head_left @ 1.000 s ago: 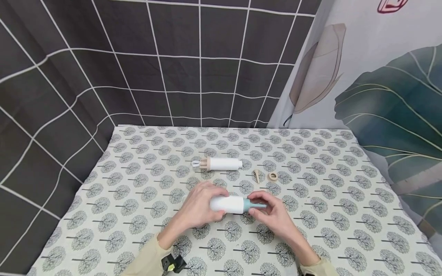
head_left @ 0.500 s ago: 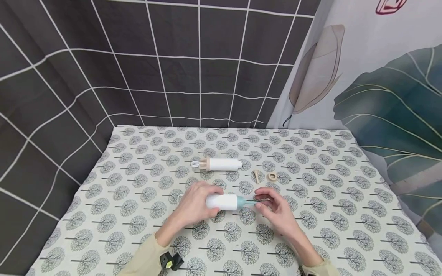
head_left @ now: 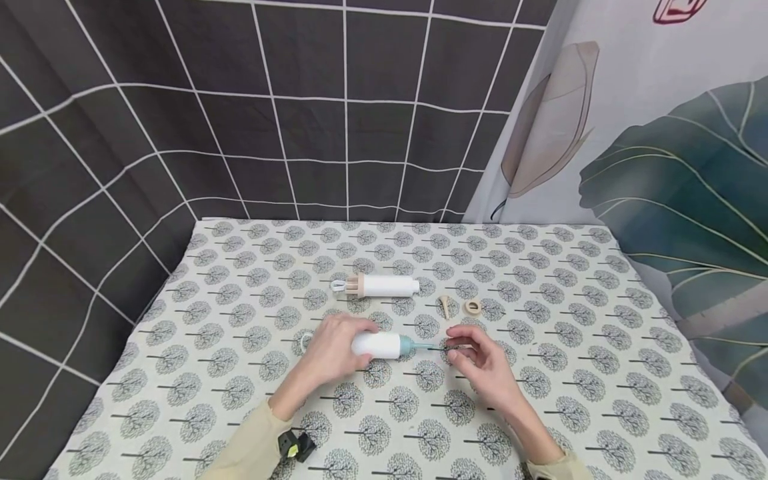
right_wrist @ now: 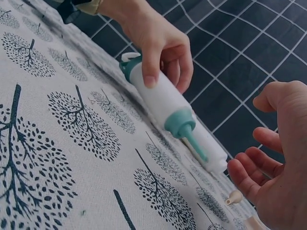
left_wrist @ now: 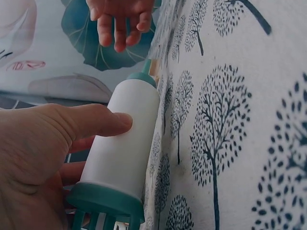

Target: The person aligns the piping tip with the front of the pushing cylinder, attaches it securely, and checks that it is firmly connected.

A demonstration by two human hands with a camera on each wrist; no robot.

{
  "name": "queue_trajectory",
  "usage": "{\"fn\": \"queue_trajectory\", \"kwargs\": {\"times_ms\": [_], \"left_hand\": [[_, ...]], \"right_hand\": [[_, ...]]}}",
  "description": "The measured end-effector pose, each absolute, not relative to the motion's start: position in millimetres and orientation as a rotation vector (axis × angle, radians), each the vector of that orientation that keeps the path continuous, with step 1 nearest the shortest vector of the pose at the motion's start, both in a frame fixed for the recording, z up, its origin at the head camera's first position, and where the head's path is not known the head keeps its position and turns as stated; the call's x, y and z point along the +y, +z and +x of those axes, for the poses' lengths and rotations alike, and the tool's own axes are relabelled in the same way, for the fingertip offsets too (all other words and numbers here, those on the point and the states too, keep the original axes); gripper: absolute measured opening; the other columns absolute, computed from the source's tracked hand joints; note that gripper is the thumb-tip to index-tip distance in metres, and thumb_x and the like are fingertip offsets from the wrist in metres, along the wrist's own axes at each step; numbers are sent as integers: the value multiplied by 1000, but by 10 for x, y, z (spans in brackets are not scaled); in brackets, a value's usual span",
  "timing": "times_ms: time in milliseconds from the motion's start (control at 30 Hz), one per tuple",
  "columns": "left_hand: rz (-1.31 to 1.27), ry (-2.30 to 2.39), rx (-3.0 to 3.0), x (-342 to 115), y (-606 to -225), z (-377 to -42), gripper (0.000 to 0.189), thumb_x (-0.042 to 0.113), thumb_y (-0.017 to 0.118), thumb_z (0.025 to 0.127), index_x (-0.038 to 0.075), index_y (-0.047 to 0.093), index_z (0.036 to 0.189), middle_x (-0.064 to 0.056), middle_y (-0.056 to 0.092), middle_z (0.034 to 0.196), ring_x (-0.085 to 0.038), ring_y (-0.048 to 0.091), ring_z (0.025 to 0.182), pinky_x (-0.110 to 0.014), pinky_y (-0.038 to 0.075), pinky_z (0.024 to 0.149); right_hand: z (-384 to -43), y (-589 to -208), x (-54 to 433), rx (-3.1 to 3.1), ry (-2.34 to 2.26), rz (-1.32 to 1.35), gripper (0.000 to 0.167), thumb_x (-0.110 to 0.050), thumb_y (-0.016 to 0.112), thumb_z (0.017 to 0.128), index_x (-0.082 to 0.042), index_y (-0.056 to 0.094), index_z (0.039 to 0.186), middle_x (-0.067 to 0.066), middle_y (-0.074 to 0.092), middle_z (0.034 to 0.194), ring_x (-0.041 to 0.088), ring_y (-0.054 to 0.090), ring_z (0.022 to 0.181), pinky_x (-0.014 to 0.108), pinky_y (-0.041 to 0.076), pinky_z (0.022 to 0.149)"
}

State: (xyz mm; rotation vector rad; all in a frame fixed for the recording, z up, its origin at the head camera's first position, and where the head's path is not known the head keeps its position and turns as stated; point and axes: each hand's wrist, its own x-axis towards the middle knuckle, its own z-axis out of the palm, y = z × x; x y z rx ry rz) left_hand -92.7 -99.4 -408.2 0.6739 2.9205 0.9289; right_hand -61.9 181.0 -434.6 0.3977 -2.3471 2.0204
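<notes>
My left hand (head_left: 336, 350) grips a white piping syringe (head_left: 376, 345) round its barrel, close over the tablecloth. Its slim teal nozzle (head_left: 423, 346) points right. A ribbed teal collar (left_wrist: 106, 200) shows at the rear end in the left wrist view, and a pale ring handle (head_left: 305, 342) pokes out behind the hand. Right of the nozzle tip is my right hand (head_left: 480, 360), fingers loosely bent, with nothing between them. In the right wrist view a gap shows between those fingers (right_wrist: 247, 175) and the nozzle.
Behind the hands lies a second white syringe (head_left: 390, 286) with a beige collar. To its right are a small beige nozzle (head_left: 445, 307) and a beige ring cap (head_left: 473, 307). A dark grid curtain (head_left: 300, 133) stands along the back.
The left hand has moved left with the syringe. The nozzle has come out from between the right hand's fingers, which have shifted slightly right.
</notes>
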Motion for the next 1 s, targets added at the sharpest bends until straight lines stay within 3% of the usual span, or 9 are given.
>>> {"fn": "queue_trajectory", "kwargs": {"times_ms": [467,1000], "left_hand": [[708,916,2942,-1023,-4164,-987,42,11,89,68,10,74,106,-7,73,101,-26,60,91,-50,42,91],[717,873,2938,-1000,-4187,-971,56,16,90,69,7,68,119,-9,70,117,-30,60,104,-55,35,101]], "right_hand": [[-630,-4383,1812,-2284,2031,440,32,15,59,87,13,56,119,35,55,114,28,64,99,22,53,83],[-622,-4364,1814,-2321,2034,361,32,13,59,88,12,55,120,32,58,111,31,64,96,22,54,80]]}}
